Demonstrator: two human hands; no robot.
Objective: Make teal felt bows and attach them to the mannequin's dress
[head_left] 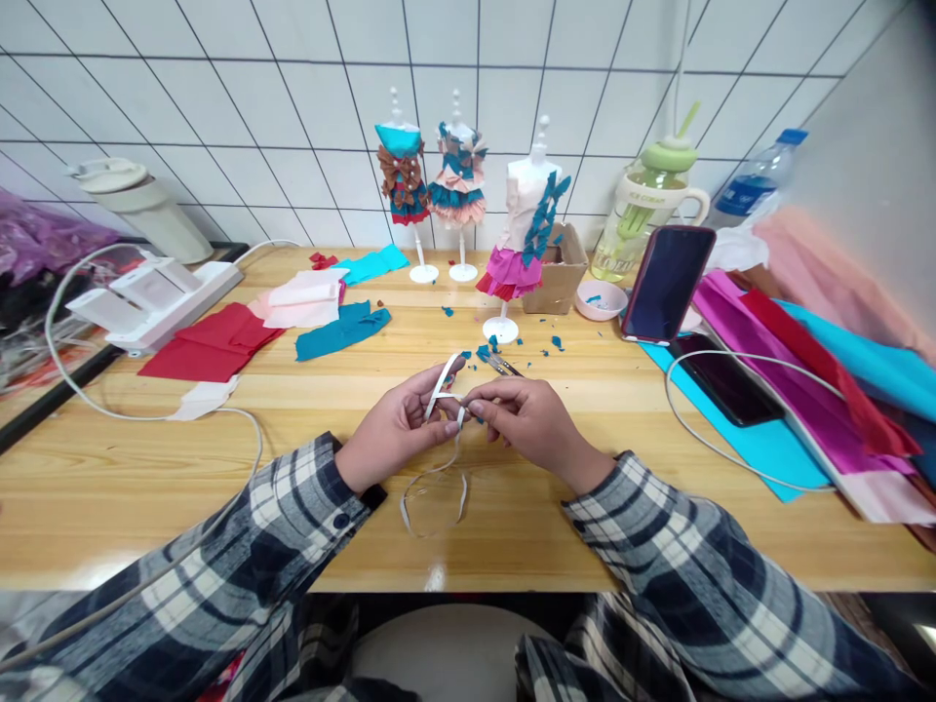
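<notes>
Ribbon: thin white one (443,375), up off the counter (468,556), held between both hands with a bit looped across itself. Its loose tail hangs to 6 o'clock of the hands and curls on the wood. All clock directions are from here, 12 being straight toward the wall.
Left hand (395,421): fingers pinching the ribbon, with part of it standing up along the fingertips.
Right hand (537,421): thumb and forefinger closed on a short strand of it, just beside the left fingertips.
Snips (504,365): lying at 2 o'clock, near the right hand, little teal scraps (557,343) around them.
Near mannequin (530,185): 1 o'clock, white top, teal ruffle down one side, pink-and-red skirt.
Other mannequins: one at 12 (457,180), one between 11 and 12 (402,185), both in frilly outfits, closer to the wall.
Cloth: teal piece (342,331) and pale pink (299,300) at 10, red (212,341) between 9 and 10.
Bowl (601,302): small pink one at 2 o'clock, beside the cardboard box (556,283).
Phones: one propped upright (669,283) at 2, one flat (727,382) at 3 on a bright blue sheet (782,453).
Power strip (157,302): between 9 and 10, well apart from the hands.
</notes>
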